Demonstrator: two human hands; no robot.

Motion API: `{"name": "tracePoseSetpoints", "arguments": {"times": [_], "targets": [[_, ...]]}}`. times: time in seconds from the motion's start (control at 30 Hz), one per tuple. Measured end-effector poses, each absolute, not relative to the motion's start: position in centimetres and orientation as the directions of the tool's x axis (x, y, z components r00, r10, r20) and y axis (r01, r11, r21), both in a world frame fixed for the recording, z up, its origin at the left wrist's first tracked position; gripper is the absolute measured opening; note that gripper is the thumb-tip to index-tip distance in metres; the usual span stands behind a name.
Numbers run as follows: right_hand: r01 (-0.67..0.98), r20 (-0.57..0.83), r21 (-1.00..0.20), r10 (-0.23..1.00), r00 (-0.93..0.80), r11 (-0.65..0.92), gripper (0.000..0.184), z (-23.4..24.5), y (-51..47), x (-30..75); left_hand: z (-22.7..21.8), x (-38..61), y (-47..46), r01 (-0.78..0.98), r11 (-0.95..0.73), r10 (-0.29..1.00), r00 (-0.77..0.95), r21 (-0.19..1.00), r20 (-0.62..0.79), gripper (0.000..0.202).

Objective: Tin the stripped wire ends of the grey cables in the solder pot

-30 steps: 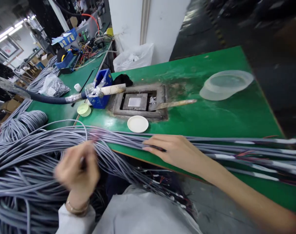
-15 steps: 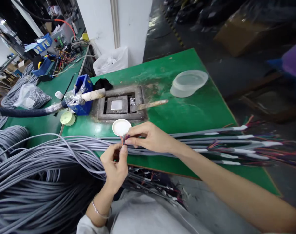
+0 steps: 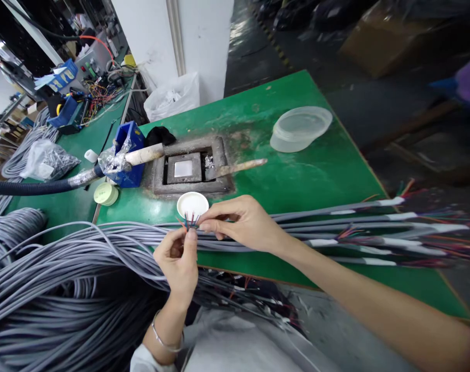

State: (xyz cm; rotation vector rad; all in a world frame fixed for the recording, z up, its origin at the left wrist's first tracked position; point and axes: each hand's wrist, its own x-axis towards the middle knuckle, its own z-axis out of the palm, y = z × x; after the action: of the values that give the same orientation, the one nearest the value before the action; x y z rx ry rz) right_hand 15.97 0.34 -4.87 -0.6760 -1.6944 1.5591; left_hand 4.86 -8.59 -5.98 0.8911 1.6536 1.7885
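Note:
My left hand point(image 3: 179, 258) pinches a bundle of thin coloured wires point(image 3: 189, 221), whose ends fan out above the thumb. From the right, my right hand point(image 3: 240, 222) closes its thumb and forefinger at the side of that bundle, apparently on one or more strands; exactly which is too small to tell. Just beyond the fingertips sits a shallow white dish point(image 3: 193, 203). Beneath both hands a thick run of grey cables point(image 3: 114, 243) crosses the bench, and white-sleeved ends point(image 3: 397, 217) with loose coloured strands lie to the right.
A square metal pot point(image 3: 183, 169) is set in the green bench point(image 3: 328, 175), with a scraper point(image 3: 243, 166) across its rim. A hose nozzle point(image 3: 144, 154) rests over a blue bin point(image 3: 131, 175). Further out are a clear plastic container point(image 3: 300, 129) and a yellow-green round tub point(image 3: 106, 194).
The wire ends in my left hand now spread apart in a fan, where they were bunched together. My left hand has shifted slightly left; my right fingers stay close to the strands.

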Motion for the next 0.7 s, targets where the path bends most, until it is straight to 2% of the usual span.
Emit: {"name": "tracePoseSetpoints", "arguments": {"times": [0.2, 0.27, 0.4, 0.53, 0.7], "targets": [[-0.088, 0.403, -0.905, 0.772, -0.491, 0.417, 0.012, -4.4, 0.1, 16.2, -6.1, 4.8, -8.5, 0.090, -0.147, 0.779, -0.604, 0.985, 0.171, 0.003], [-0.078, 0.395, -0.908, 0.781, -0.484, 0.411, 0.013, -4.4, 0.0, 16.3, -6.4, 4.8, -8.5, 0.125, -0.163, 0.786, -0.584, 0.979, 0.205, 0.004], [-0.098, 0.256, -0.966, 0.818, -0.515, 0.240, 0.013, -4.3, 0.1, 16.2, -6.8, 4.7, -8.6, 0.147, -0.171, 0.801, -0.556, 0.974, 0.224, 0.009], [-0.126, 0.173, -0.984, 0.832, -0.528, 0.125, 0.014, -4.2, 0.1, 16.1, -6.4, 4.6, -8.4, 0.038, -0.109, 0.822, -0.559, 0.993, 0.111, 0.006], [-0.102, 0.221, -0.975, 0.818, -0.531, 0.197, 0.012, -4.4, -0.2, 16.2, -5.4, 4.0, -7.9, -0.213, 0.074, 0.878, -0.450, 0.974, -0.165, 0.026]]}}
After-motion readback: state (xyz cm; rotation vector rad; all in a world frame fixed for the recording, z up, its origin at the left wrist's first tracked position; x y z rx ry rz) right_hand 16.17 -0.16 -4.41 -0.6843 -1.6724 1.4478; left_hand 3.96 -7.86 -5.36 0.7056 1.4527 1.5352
